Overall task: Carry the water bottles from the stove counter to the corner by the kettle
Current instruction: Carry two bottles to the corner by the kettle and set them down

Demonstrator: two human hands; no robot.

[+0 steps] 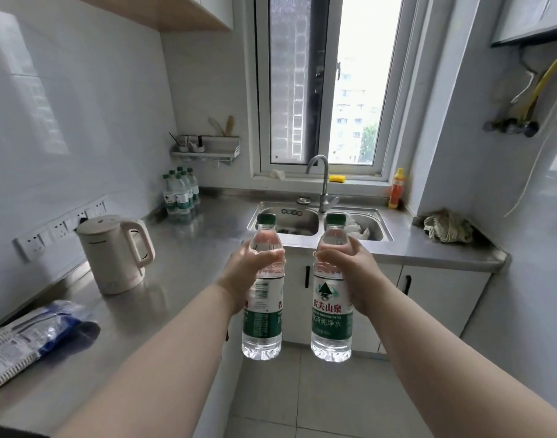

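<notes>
Far left on the steel bench (182, 257): lay a blue and white plastic packet (27, 336) near the front edge. Behind it, ran a row of wall sockets (59, 227) along the white tiled wall. Just beside those, stood a cream kettle (116, 252), upright, handle turned to the right. Farther back in the corner, stood a cluster of water bottles (179, 195) with green caps, close together, under a small wall shelf (206, 150) with utensils.

In the middle, above the floor and in front of the bench: held the left bottle (264, 289) upright in the left hand (250, 273), grip closed round its upper body, fingers wrapped just below the shoulder. Right beside it, not touching, held the right bottle (331, 292) upright in the right hand (350, 273), grip closed the same way, label facing the camera. Both bottles in mid-air, well apart from the cluster in the corner.

Behind the hands: sat a double steel sink (320, 221) set into the bench, with a curved tap (321, 181) and something white in the right basin. Above that, let in daylight through a window (327, 83), with a yellow sponge (336, 178) on its sill. To the right, stood an orange bottle (396, 188) at the wall, then lay a crumpled cloth (448, 229) on the bench end. Below, closed white cupboard doors (441, 295) with black handles; pale tiled floor (302, 399).
</notes>
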